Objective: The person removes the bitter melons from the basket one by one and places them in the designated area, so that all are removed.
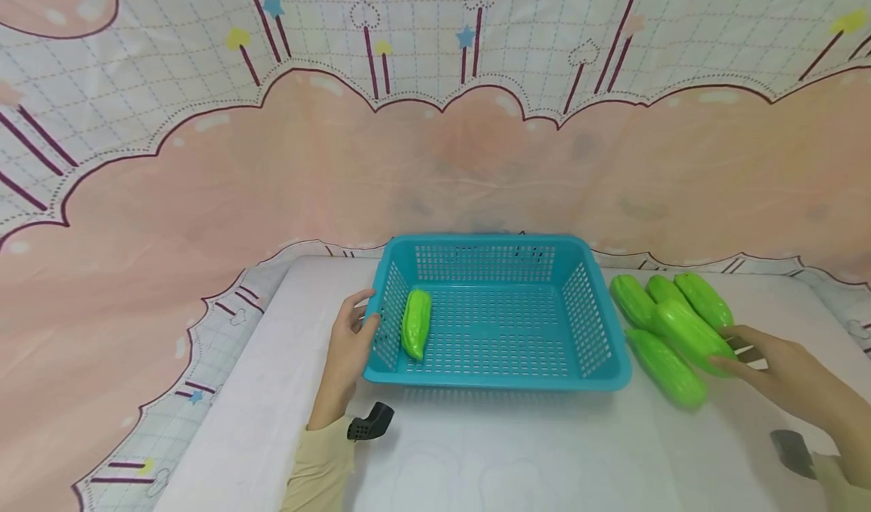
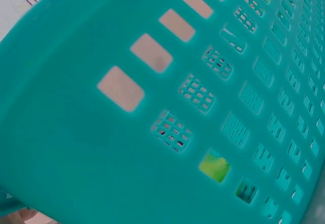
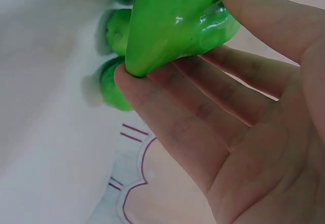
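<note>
A blue-green plastic basket (image 1: 497,381) with perforated sides stands on the white table. My left hand (image 1: 350,349) holds its left rim, the thumb at the top edge. In the left wrist view the basket's wall (image 2: 76,132) fills most of the frame. Inside, along the left side, lies a glossy green pepper-like vegetable (image 1: 416,323). To the basket's right, my right hand (image 1: 779,372) holds another green pepper-like vegetable (image 1: 690,334) between thumb and fingers. The right wrist view shows its lobed, shiny surface (image 3: 175,26) against the fingertips.
Several more green vegetables lie around the held one: one in front (image 1: 667,368), others behind it, such as the rightmost (image 1: 704,299). A patterned cloth (image 1: 476,172) hangs behind the table (image 1: 476,451). Black devices sit at both wrists.
</note>
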A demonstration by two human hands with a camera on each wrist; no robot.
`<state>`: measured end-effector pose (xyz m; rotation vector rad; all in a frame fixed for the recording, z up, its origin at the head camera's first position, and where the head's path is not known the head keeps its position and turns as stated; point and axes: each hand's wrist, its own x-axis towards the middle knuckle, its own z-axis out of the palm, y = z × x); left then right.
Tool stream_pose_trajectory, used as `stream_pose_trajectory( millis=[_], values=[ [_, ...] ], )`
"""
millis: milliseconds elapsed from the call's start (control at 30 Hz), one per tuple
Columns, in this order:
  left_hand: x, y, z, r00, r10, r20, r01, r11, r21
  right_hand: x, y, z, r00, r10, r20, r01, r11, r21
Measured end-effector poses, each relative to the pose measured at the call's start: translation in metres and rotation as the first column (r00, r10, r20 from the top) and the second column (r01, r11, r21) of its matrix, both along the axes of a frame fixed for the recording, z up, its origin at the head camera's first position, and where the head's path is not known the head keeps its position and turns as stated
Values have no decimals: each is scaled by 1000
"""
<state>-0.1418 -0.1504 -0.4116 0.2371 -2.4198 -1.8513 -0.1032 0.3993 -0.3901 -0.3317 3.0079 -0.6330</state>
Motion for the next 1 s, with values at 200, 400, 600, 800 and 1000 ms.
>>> stream_pose_trajectory(
  millis=[200, 400, 600, 800, 1000],
  values=[
    [-1, 0, 0, 1000, 0, 4, 0, 1000, 3, 3, 8, -3, 999, -25, 27, 25, 1000, 15],
    [-1, 0, 0, 1000, 2, 13, -3, 1000, 9, 6, 13, -6, 999, -43, 27, 42, 999, 23],
    [0, 1, 0, 1000, -1, 12, 1, 1000, 5, 8, 21, -11, 997, -64, 32, 62, 997, 43],
    [1, 1, 0, 1000, -1, 12, 1, 1000, 9, 7, 25, -14, 995, -81, 65, 77, 995, 71],
    [-1, 0, 0, 1000, -1, 10, 1, 1000, 16, 8, 29, -20, 991, -97, 94, 89, 992, 91]
  ],
)
